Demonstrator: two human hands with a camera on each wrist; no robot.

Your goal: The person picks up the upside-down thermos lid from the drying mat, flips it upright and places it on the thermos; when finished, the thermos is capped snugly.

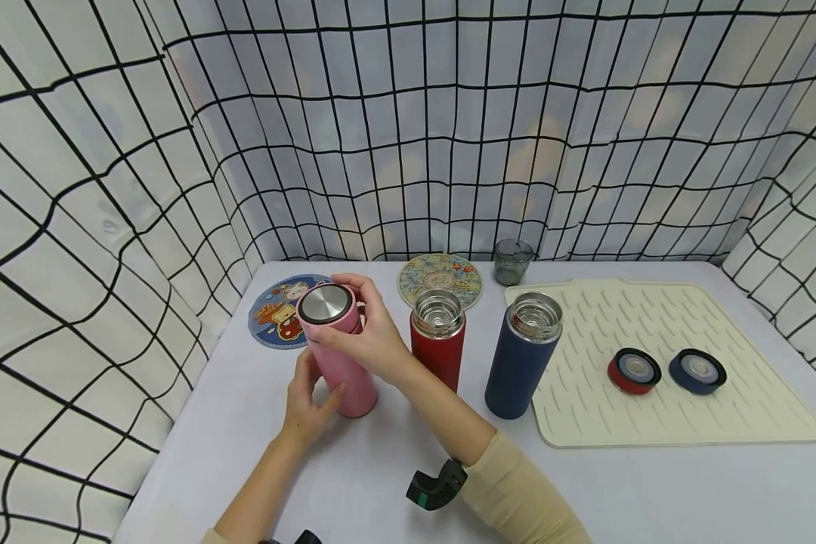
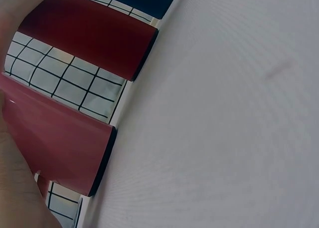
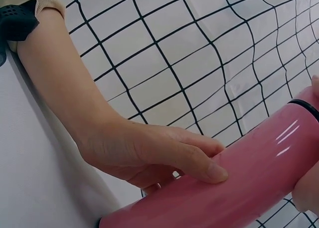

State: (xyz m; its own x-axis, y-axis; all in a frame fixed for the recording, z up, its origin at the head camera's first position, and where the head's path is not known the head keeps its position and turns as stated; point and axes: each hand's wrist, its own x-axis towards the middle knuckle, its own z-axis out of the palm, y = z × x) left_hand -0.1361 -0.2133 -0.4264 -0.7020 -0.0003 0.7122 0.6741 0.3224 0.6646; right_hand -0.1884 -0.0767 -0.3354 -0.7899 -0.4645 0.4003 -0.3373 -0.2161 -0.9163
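A pink thermos bottle [image 1: 343,370] stands on the white table, its pink lid with a steel top [image 1: 326,304] in place. Low on its body, my left hand [image 1: 306,408] grips it with thumb and fingers; the right wrist view shows that left hand [image 3: 164,153] around the pink side. My right hand [image 1: 367,332] grips the lid from above right, thumb in front and fingers behind. Just right of it stands a red thermos bottle [image 1: 442,355] without a lid, partly behind my right forearm. Further right is a lidless blue thermos bottle [image 1: 520,370].
A cream drying mat [image 1: 585,419] on the right bears a red lid [image 1: 635,371] and a blue lid [image 1: 697,371]. Behind the bottles lie a blue round coaster [image 1: 267,317] and a patterned round coaster [image 1: 442,268]. A grey glass [image 1: 513,261] stands near black netting [image 1: 449,143].
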